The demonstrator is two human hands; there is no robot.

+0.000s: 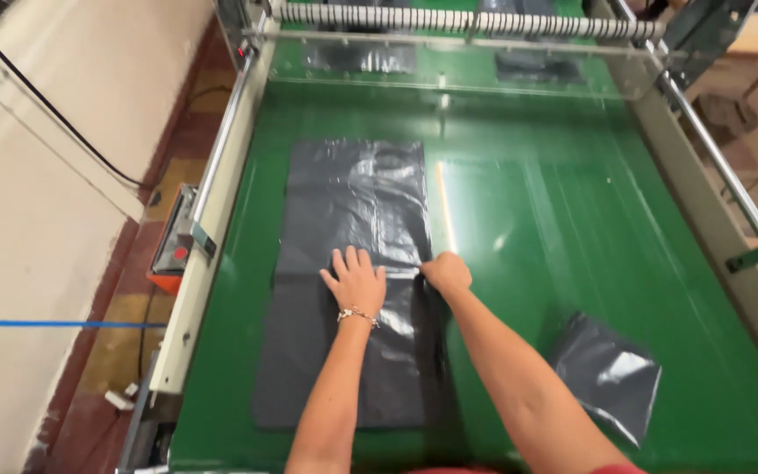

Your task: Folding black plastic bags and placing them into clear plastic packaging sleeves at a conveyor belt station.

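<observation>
Now the left hand (357, 281) lies flat, fingers spread, on the long dark grey plastic bag (353, 263); the right hand (446, 272) pinches its right edge. Bag rests on the green bench (554, 219), beside a cream wall (63, 132).

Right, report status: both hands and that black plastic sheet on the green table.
Left hand flat, palm down on black plastic sheet. Right hand closed, pinching its right edge. Smaller folded black bag lies apart to the right on green table.
</observation>
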